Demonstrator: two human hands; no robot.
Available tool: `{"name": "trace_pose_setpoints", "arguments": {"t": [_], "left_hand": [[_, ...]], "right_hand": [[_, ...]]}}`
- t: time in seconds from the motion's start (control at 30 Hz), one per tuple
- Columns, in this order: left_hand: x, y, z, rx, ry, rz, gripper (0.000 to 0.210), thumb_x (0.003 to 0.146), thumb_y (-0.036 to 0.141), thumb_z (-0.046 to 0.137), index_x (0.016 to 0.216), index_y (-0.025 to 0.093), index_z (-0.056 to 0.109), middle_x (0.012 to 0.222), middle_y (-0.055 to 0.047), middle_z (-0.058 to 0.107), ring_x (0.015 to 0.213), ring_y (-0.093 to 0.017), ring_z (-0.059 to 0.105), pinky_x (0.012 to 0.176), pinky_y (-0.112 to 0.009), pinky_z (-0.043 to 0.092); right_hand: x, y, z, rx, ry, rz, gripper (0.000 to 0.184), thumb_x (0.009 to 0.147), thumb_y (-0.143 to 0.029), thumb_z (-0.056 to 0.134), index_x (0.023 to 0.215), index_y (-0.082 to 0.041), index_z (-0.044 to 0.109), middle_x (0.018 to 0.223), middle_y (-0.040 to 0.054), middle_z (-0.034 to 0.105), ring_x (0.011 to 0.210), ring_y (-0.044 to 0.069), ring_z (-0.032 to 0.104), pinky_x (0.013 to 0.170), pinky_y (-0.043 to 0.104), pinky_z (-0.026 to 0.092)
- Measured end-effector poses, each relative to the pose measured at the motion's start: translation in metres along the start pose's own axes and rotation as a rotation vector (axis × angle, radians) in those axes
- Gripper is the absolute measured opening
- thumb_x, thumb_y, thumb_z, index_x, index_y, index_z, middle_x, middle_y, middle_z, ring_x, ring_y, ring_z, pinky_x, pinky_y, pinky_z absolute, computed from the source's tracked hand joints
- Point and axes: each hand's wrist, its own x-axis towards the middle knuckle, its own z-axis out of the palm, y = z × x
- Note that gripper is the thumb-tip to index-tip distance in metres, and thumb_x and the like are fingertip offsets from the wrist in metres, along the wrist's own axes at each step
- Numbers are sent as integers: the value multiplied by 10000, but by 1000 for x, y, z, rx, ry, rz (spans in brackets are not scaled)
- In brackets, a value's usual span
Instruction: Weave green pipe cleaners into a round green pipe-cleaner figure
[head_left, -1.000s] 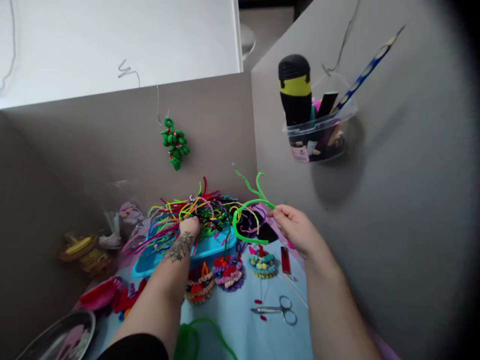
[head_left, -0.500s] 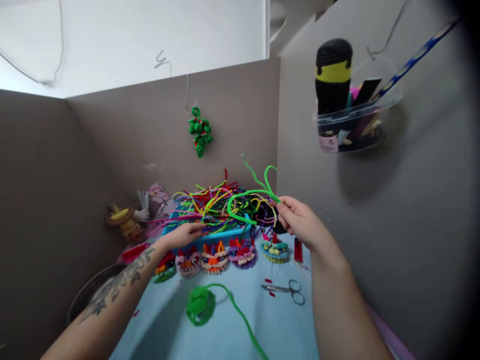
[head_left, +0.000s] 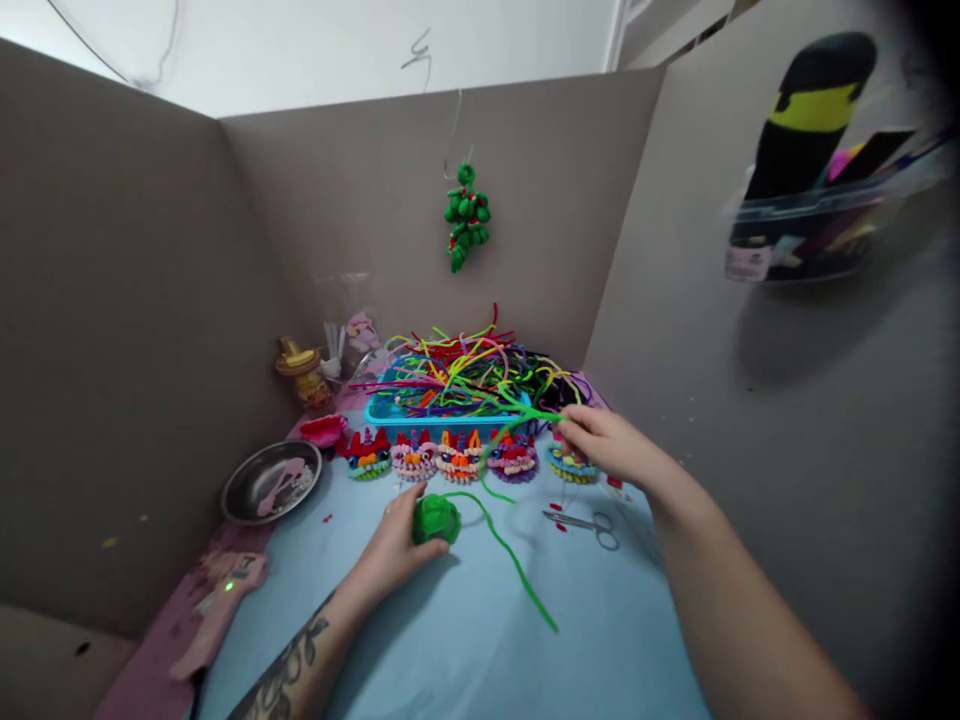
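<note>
My right hand [head_left: 604, 440] pinches several bright green pipe cleaners [head_left: 534, 413] near one end. They fan out leftward, and one curls down toward the table. Below and to the left, my left hand [head_left: 397, 545] reaches around a ball of coiled green pipe cleaner [head_left: 436, 520]. Its thumb and fingers are apart on either side of the ball, which rests on the blue table cover; whether they touch it I cannot tell. A long green tail [head_left: 510, 550] runs from the ball to the right. Small scissors [head_left: 585, 524] lie beneath my right hand.
A blue tray [head_left: 450, 422] heaped with coloured pipe cleaners stands behind a row of several fuzzy animal faces [head_left: 459, 460]. At the left are a metal bowl [head_left: 240, 480] and a pink glue gun [head_left: 225, 610]. A clear holder [head_left: 817, 205] hangs on the right wall.
My left hand has come back from the tray's front edge to the green ball. My right hand still holds the green pipe cleaners, now lower and pointing left. The view has shifted.
</note>
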Motion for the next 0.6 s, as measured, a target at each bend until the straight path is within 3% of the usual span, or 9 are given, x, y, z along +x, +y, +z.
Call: {"name": "trace_pose_setpoints", "arguments": {"t": [0.1, 0.2, 0.27, 0.37, 0.43, 0.5, 0.6], "left_hand": [[3, 4, 7, 12, -2, -17, 787, 587, 354, 705, 1284, 143, 407, 1231, -159, 508, 1141, -299, 456, 959, -422, 340], [-2, 14, -1, -22, 11, -52, 685, 623, 358, 671, 1239, 154, 450, 1143, -141, 552, 1056, -290, 509, 913, -423, 379], [-15, 19, -19, -67, -7, -57, 642, 618, 341, 680, 1198, 159, 477, 1128, -133, 561, 1051, -286, 510, 919, -419, 381], [-39, 24, -66, -204, -60, -7, 598, 648, 342, 679, 1197, 232, 467, 1205, -88, 537, 1082, -263, 502, 926, -387, 399], [-51, 27, -100, -300, 53, -27, 553, 693, 344, 646, 1202, 250, 450, 1194, -78, 544, 1078, -260, 512, 902, -378, 424], [-52, 35, -124, -324, 251, -31, 593, 639, 315, 700, 1177, 233, 466, 1198, -77, 532, 1111, -276, 487, 919, -372, 411], [-35, 57, -133, -479, 498, 11, 635, 540, 255, 767, 1123, 216, 520, 1133, -70, 552, 1089, -279, 497, 919, -357, 402]], "right_hand": [[-19, 12, 3, 93, -109, 48, 259, 796, -408, 436, 676, -181, 468, 619, 1, 560, 536, 108, 493, 509, 225, 395], [-33, 24, 3, 153, -174, 55, 318, 799, -479, 442, 737, -173, 502, 689, 22, 578, 599, 119, 509, 578, 244, 420], [-37, 31, 8, 165, -201, 62, 358, 797, -518, 437, 760, -172, 523, 722, 32, 583, 649, 135, 523, 619, 257, 427], [-38, 41, 24, 65, -233, 41, 365, 799, -512, 431, 751, -169, 548, 742, 42, 579, 710, 163, 531, 671, 282, 428], [-35, 50, 39, -52, -269, 9, 339, 813, -465, 420, 742, -168, 567, 740, 44, 571, 720, 173, 528, 689, 296, 424], [-31, 55, 52, -170, -286, -44, 291, 813, -403, 435, 758, -172, 603, 785, 54, 574, 788, 192, 528, 753, 323, 418], [-25, 47, 62, -303, -168, -105, 207, 730, -330, 568, 865, -200, 655, 978, 87, 557, 1003, 263, 472, 895, 419, 351]]}}
